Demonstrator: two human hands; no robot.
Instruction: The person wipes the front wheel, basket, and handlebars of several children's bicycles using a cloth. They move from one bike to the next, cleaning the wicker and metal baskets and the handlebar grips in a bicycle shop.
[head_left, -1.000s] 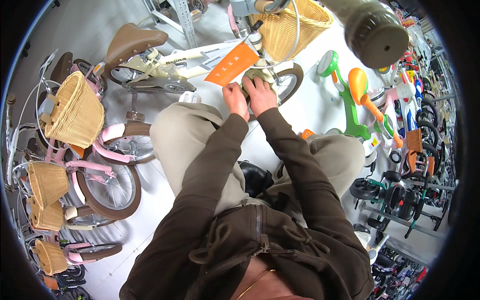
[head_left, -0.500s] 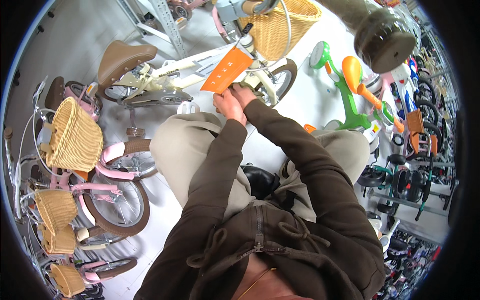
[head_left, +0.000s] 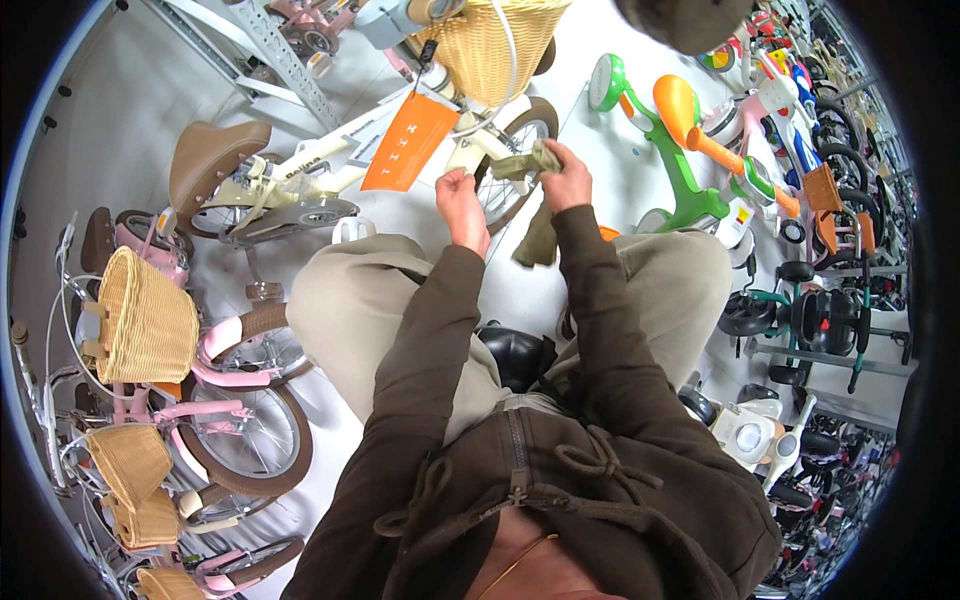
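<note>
My right hand [head_left: 567,180] is closed around an olive-green cloth [head_left: 540,238]. One end of the cloth reaches left toward a bicycle wheel, and another hangs below my fingers. To its left, my left hand [head_left: 463,210] is raised with its fingers pinched together; whatever they hold, if anything, is too small to make out. Just beyond both hands stands a cream bicycle [head_left: 322,174] with a brown saddle [head_left: 213,165] and a wicker basket [head_left: 492,48]. An orange tag [head_left: 410,142] hangs from its handlebar, left of my left hand. The front wheel [head_left: 540,120] is behind the cloth.
Pink bicycles [head_left: 205,410] with wicker baskets line the left side. A green ride-on toy [head_left: 680,170] with an orange seat stands at the right, before racks of small bikes and trikes. A metal shelf frame [head_left: 285,75] rises at the back left.
My hands have come apart from below the orange tag. The right moved rightward with the olive-green cloth, now in plain sight. The view has shifted a little.
</note>
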